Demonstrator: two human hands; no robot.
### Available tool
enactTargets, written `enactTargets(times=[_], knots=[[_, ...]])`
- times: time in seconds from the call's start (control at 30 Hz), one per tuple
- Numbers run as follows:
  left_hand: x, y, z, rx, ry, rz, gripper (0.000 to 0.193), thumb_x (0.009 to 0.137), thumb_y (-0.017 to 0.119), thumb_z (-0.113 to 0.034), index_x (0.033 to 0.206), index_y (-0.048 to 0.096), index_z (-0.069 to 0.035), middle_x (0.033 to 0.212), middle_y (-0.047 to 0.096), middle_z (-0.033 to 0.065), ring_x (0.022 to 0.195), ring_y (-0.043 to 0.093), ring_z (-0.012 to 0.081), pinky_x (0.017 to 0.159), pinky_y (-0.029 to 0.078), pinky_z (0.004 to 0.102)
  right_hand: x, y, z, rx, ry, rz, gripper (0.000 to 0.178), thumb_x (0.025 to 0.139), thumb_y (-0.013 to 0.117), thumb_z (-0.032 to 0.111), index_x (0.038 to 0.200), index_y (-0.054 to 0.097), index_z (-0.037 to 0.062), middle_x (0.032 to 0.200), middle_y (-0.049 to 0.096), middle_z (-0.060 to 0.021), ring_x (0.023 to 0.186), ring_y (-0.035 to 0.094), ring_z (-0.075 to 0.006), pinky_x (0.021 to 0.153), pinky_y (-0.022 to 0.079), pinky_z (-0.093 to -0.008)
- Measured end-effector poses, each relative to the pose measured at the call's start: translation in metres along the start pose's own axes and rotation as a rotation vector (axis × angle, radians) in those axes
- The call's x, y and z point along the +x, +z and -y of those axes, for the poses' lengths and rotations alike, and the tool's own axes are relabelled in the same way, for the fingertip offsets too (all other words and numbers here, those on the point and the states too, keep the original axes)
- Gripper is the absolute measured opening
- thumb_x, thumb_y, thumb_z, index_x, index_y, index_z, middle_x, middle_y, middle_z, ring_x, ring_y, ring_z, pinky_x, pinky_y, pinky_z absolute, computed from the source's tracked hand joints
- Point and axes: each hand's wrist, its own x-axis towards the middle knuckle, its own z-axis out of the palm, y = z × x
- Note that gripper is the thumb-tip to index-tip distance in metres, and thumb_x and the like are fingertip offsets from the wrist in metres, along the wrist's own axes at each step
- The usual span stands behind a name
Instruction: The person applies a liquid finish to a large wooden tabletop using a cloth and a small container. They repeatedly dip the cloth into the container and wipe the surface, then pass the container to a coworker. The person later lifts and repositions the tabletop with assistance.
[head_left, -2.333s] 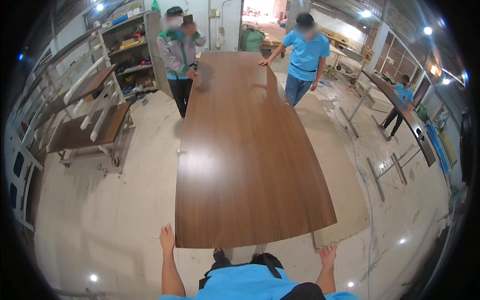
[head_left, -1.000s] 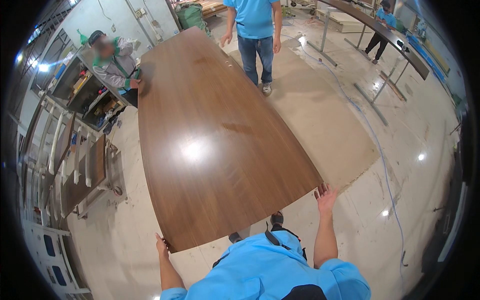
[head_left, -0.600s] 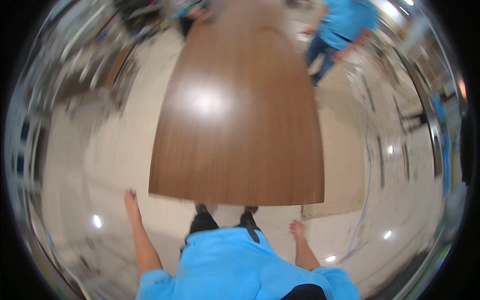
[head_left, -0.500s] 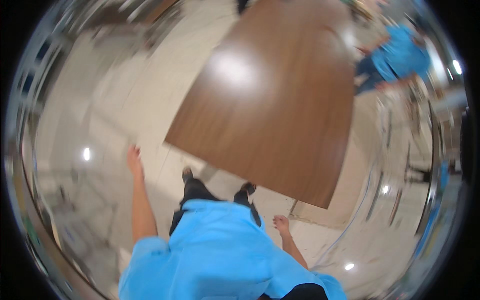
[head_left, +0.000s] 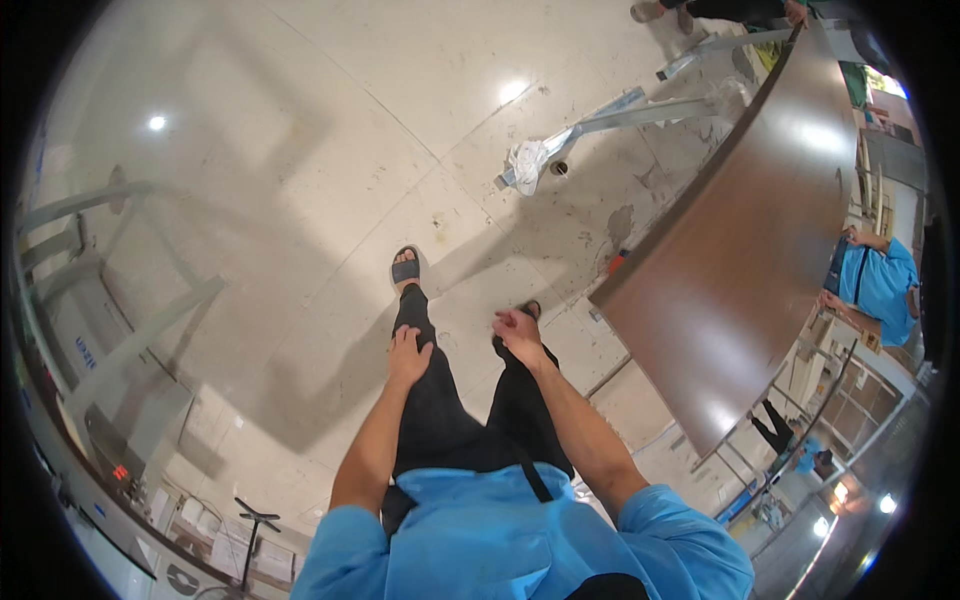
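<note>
My left hand [head_left: 408,355] is in front of my left thigh with its fingers apart and nothing in it. My right hand [head_left: 518,332] hangs before my right leg, also holding nothing, its fingers loosely bent and apart. Neither hand touches the large brown wood-grain panel [head_left: 745,260], which leans at a tilt to the right of my right hand. At the panel's far end, another person's hand [head_left: 796,12] is on its edge. A co-worker in a blue shirt [head_left: 885,285] stands along the panel's right side, one hand close to its edge.
Metal bars [head_left: 640,117] lie on the floor ahead, with a white crumpled wrapping [head_left: 527,165] at one end. A floor hole [head_left: 560,168] is beside them. A metal frame [head_left: 150,325] stands at left. Another person [head_left: 800,445] is farther off at lower right.
The panel, which lay broad in front of me, now stands tilted at the right. My hands have come inward before my legs. The metal bars on the floor have come into view.
</note>
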Motion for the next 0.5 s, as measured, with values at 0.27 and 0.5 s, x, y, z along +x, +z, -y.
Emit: enactTargets(times=[0.27,0.5], knots=[[0.028,-0.007,0.004,0.058,-0.049,0.037,0.049,0.094,0.071,-0.030,0.136,0.059,-0.008,0.153,0.049,0.0160,0.146,0.038,0.0435,0.119,0.031,0.0580,0.290,0.006,-0.075,-0.267,-0.035,-0.715,0.033,0.088,0.078,0.023,0.111,0.073,-0.0009,0.093,0.076,-0.0157,0.085,0.074,-0.0267,0.079,0.057,-0.0402],[0.085,-0.049,0.005,0.002,-0.015,-0.130,0.044,0.087,0.076,-0.015,0.129,0.065,-0.006,0.140,0.061,0.0175,0.132,0.054,0.0434,0.113,0.040,0.0557,0.544,-0.132,-0.132,-0.885,-0.036,-0.927,0.072,0.084,0.083,0.035,0.145,0.053,0.0105,0.139,0.060,-0.0182,0.129,0.055,-0.0429,0.103,0.048,-0.0594]])
